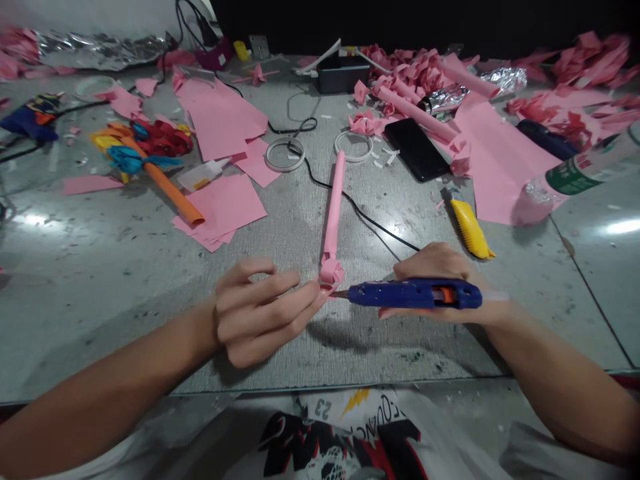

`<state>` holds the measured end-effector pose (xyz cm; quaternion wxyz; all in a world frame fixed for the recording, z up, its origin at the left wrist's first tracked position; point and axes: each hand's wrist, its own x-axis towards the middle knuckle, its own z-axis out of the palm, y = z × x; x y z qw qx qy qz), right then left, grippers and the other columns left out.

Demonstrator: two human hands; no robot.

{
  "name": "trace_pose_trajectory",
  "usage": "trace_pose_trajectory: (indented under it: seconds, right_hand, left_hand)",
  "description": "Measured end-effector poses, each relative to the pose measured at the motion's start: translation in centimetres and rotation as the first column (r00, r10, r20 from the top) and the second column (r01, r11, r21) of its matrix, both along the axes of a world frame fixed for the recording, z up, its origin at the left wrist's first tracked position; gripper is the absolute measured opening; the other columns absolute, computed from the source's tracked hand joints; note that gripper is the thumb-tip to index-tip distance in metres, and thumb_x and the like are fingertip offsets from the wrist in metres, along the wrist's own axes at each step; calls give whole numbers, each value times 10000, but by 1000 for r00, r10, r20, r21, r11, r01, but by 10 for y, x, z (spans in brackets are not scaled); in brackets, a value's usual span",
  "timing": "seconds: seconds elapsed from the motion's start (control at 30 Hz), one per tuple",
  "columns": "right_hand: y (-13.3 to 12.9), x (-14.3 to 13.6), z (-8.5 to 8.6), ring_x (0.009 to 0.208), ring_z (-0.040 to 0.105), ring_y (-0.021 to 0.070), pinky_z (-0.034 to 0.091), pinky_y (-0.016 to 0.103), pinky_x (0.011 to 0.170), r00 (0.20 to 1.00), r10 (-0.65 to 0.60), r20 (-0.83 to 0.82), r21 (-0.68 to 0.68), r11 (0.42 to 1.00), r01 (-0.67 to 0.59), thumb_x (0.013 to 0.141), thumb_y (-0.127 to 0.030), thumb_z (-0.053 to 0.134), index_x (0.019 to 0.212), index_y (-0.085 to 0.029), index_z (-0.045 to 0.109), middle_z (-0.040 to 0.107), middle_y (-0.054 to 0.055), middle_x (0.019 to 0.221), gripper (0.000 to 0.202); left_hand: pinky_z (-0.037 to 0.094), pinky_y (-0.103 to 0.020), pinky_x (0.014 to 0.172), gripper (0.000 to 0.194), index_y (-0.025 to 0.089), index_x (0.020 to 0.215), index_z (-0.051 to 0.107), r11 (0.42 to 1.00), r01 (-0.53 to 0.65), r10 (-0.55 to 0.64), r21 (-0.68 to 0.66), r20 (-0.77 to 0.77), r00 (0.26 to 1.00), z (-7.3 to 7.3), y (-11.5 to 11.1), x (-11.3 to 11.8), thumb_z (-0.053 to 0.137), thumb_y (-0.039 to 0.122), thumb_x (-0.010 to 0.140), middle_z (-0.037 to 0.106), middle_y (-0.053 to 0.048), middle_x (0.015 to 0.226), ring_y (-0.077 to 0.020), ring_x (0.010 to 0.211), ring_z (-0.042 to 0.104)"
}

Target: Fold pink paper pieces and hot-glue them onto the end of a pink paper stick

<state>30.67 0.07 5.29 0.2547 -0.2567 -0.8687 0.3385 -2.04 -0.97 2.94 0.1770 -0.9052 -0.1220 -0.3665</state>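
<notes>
Rosette [332, 270] of pink paper sits near the middle of the frame, at the lower end of a rolled pink stem [335, 207]. Long axis of this stem runs away from the person, almost upright in the picture, with its top leaning slightly to the right. Left hand [260, 317] comes from the lower left, and its thumb and forefinger seem to pinch the lower left edge of the rosette; the other fingers are loosely bent, and nothing is visible in them. Right hand [433, 263] is closed around the blue glue gun [395, 293], whose barrel lies nearly level and points to the left. Its nozzle [342, 294] ends just below the rosette, close beside the left fingertips, so the left hand is the nearer one, being already on the paper.

Whether the nozzle touches the paper, I cannot tell, and no glue can be made out there. The gun covers most of the right fingers, so the trigger is hidden. At the right edge, the plastic bottle [575, 175] is cut off by the frame.
</notes>
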Motion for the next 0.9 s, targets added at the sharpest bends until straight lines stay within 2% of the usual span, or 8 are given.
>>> trace_pose_trajectory:
  seconds: [0.1, 0.5, 0.57, 0.73, 0.9]
  right_hand:
    - [0, -1, 1, 521, 303, 76, 256, 257, 521, 1000, -7, 4, -5, 1000, 7, 938, -448, 853, 685, -221, 403, 359, -103, 600, 563]
    - [0, 0, 2, 527, 294, 78, 255, 253, 519, 1000, -5, -13, 6, 1000, 5, 937, -448, 855, 693, -223, 406, 345, -103, 600, 559]
    - [0, 0, 2, 524, 293, 80, 252, 261, 517, 1000, -11, 4, 2, 1000, 11, 934, -451, 857, 688, -226, 399, 336, -101, 602, 566]
    - [1, 1, 0, 512, 311, 88, 262, 267, 514, 1000, -24, 15, 24, 999, 24, 952, -492, 828, 675, -228, 414, 364, -97, 581, 563]
    - [2, 3, -3, 515, 334, 98, 273, 273, 518, 1000, 1, -10, -33, 999, -1, 977, -490, 795, 671, -233, 417, 382, -89, 591, 550]
  left_hand:
    - [543, -321, 708, 213, 225, 975, 778, 998, 36, -35, 58, -9, 999, 1, 3, 0, 676, 39, 956, 852, 39, 1048, -124, 841, 771]
    - [518, -326, 692, 186, 186, 967, 809, 997, 57, -57, 52, 0, 998, 3, 6, 2, 689, 44, 970, 850, 12, 1027, -117, 843, 752]
    - [524, -328, 695, 198, 196, 981, 793, 999, 28, -28, 23, 7, 1000, 4, 1, 3, 672, 39, 980, 855, 22, 1016, -118, 825, 763]
    - [574, -373, 762, 224, 232, 1067, 755, 973, -137, 143, -188, 20, 990, 5, -17, 9, 667, 39, 994, 867, 41, 1034, -151, 855, 806]
    - [589, -401, 742, 280, 243, 1090, 775, 968, -124, 138, -218, 52, 989, 3, -21, 10, 647, 13, 994, 867, 24, 1051, -171, 849, 811]
